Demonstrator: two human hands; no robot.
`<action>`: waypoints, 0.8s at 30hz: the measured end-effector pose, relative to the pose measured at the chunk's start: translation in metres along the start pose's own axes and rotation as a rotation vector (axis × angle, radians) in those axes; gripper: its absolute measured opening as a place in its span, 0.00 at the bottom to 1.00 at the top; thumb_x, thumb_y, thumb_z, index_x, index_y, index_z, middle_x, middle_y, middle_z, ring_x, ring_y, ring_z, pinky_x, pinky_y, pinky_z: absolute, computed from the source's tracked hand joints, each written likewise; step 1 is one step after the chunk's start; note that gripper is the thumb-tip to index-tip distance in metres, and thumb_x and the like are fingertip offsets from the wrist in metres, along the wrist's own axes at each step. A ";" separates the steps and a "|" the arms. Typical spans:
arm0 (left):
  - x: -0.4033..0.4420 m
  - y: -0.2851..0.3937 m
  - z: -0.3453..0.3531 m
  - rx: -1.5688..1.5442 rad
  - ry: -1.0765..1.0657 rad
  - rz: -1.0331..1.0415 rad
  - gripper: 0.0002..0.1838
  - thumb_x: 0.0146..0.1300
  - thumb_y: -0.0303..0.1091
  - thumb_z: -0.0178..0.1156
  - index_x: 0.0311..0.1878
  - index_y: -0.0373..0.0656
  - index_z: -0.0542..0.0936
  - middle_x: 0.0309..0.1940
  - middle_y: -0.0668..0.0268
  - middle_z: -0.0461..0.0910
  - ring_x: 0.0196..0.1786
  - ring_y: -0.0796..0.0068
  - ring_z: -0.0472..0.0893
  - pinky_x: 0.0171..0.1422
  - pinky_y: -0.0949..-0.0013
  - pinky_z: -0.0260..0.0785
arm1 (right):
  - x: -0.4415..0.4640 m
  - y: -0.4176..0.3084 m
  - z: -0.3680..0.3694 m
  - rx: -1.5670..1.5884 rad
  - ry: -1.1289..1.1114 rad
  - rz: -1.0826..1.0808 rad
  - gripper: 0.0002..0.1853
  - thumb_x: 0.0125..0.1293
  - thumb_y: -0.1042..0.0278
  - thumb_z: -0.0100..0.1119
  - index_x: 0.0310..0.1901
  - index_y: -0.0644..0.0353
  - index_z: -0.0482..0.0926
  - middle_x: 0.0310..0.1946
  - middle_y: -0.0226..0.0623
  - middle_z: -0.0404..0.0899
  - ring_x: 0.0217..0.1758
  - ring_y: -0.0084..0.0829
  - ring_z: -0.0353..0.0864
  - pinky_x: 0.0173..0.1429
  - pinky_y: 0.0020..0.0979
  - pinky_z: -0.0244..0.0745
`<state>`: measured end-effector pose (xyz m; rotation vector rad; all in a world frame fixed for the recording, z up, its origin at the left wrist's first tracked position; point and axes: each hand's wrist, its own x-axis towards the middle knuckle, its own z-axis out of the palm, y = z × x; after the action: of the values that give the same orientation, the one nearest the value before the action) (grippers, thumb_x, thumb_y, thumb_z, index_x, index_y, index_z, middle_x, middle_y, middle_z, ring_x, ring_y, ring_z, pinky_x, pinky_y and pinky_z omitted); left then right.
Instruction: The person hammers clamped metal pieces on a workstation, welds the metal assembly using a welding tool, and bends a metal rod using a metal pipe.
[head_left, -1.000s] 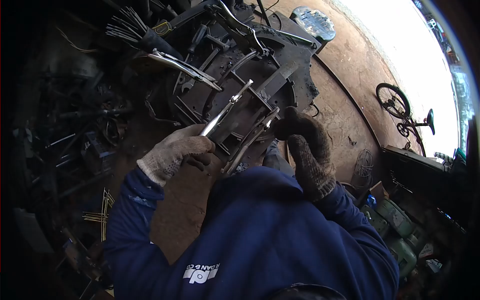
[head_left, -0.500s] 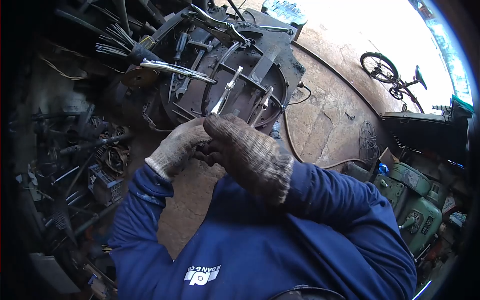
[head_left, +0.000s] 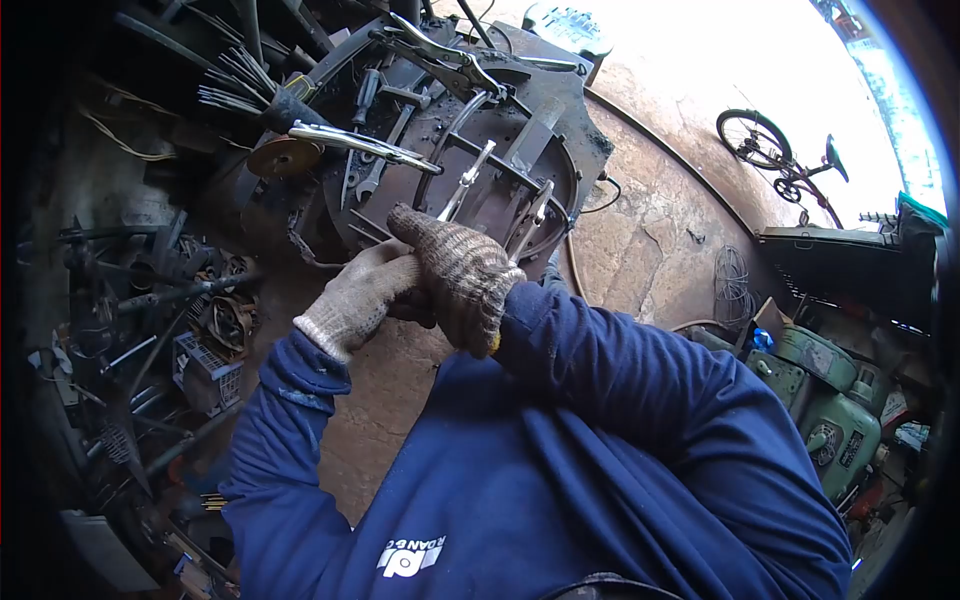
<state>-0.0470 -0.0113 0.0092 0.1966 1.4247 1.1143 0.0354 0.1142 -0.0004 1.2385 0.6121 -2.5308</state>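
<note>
My left hand point(head_left: 355, 297), in a pale knit glove, meets my right hand point(head_left: 460, 268) in front of the metal workbench point(head_left: 588, 140). The darker right glove covers the left fingertips, its thumb side pointing up and left. Both hands look closed together; whatever lies between them is hidden. Just beyond, a curved metal frame with a crossbar point(head_left: 488, 158) lies on the bench. Locking pliers grip the work: one pair at the top point(head_left: 440, 62), one at the left point(head_left: 365, 147), one in the middle point(head_left: 468, 180) and one at the right point(head_left: 530, 220).
A screwdriver point(head_left: 366, 97) and an open-ended wrench point(head_left: 370, 182) lie on the bench. Thin rods point(head_left: 238, 82) stick out beside a brown disc point(head_left: 283, 157). A hose point(head_left: 575, 265) crosses the floor. Further right are a bicycle point(head_left: 785, 160) and a green machine point(head_left: 838, 425); a crate point(head_left: 208, 372) stands left.
My right hand has turned and drawn back, closing in over my left fingers. My left hand has stayed nearly in place. The bench and pliers have shifted slightly in view.
</note>
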 end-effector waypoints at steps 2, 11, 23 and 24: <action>0.003 -0.002 -0.004 -0.025 -0.027 0.004 0.24 0.71 0.42 0.59 0.63 0.36 0.75 0.51 0.60 0.82 0.50 0.69 0.84 0.57 0.66 0.79 | 0.000 0.001 -0.002 0.009 -0.028 -0.025 0.20 0.70 0.52 0.61 0.47 0.64 0.79 0.36 0.45 0.83 0.36 0.39 0.86 0.42 0.41 0.84; 0.010 -0.012 -0.004 -0.101 -0.045 0.080 0.27 0.71 0.42 0.62 0.66 0.34 0.72 0.55 0.59 0.82 0.56 0.69 0.83 0.62 0.65 0.77 | 0.070 0.028 -0.054 -0.789 -0.201 -0.624 0.16 0.63 0.68 0.62 0.52 0.60 0.79 0.44 0.53 0.85 0.49 0.50 0.87 0.52 0.42 0.82; 0.014 -0.021 -0.003 -0.086 0.015 0.108 0.26 0.71 0.41 0.63 0.66 0.35 0.74 0.53 0.62 0.82 0.56 0.71 0.83 0.61 0.67 0.76 | 0.012 -0.004 -0.023 -1.485 0.031 -0.623 0.22 0.64 0.61 0.66 0.55 0.67 0.79 0.47 0.59 0.84 0.51 0.49 0.87 0.55 0.41 0.81; 0.014 -0.019 -0.006 -0.074 -0.009 0.085 0.26 0.71 0.41 0.63 0.66 0.35 0.74 0.53 0.62 0.82 0.56 0.72 0.82 0.61 0.67 0.76 | 0.015 -0.001 -0.022 -1.488 0.028 -0.621 0.22 0.64 0.61 0.66 0.55 0.67 0.79 0.47 0.59 0.84 0.51 0.49 0.87 0.55 0.41 0.81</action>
<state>-0.0458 -0.0144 -0.0152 0.2111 1.3756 1.2322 0.0406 0.1251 -0.0244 0.4701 2.4585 -1.4334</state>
